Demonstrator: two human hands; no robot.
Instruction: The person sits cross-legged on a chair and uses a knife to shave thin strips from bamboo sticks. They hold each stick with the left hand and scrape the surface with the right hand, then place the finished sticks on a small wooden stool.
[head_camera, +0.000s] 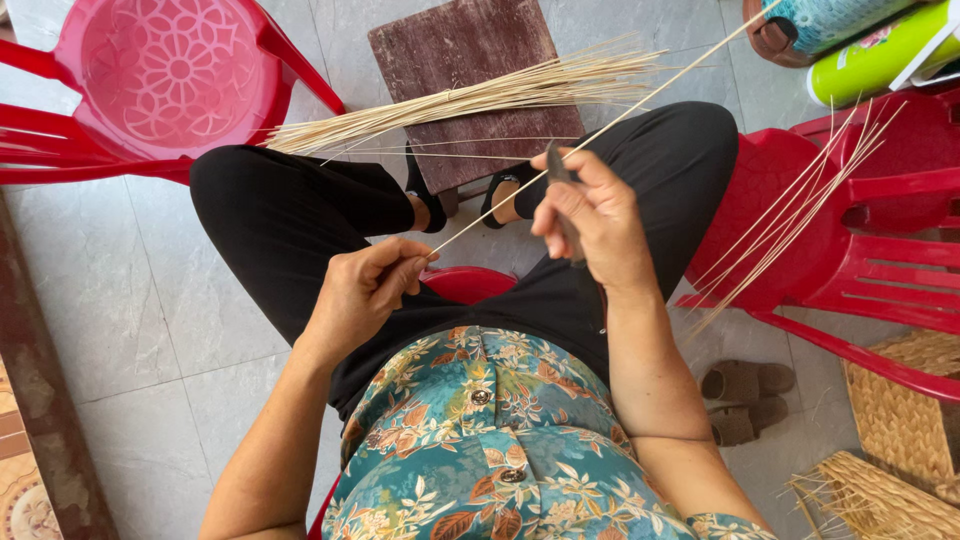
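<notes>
- Pinched between thumb and fingertips of the left hand (365, 290) is the near end of a long thin pale strip (600, 125), which runs up and to the right, past the right hand and out toward the top edge.
- Closed around the dark handle of a small knife (563, 190) is the right hand (595, 225); the blade points up and meets the strip just above the fingers.
- Both hands sit over the person's lap, above black trousers and a teal floral shirt.
- Across the knees, a bundle of similar pale strips (480, 95) lies fanned out over a dark wooden stool (470, 50) on the grey tiled floor.
- A few more loose strips (790, 225) rest on the red plastic chair (880, 250) at the right.
- Another red plastic chair (160, 80) stands at the upper left, well apart from the hands.
- Brown sandals (745, 400) sit on the floor below the right chair, beside woven baskets (900, 430) at the lower right corner.
</notes>
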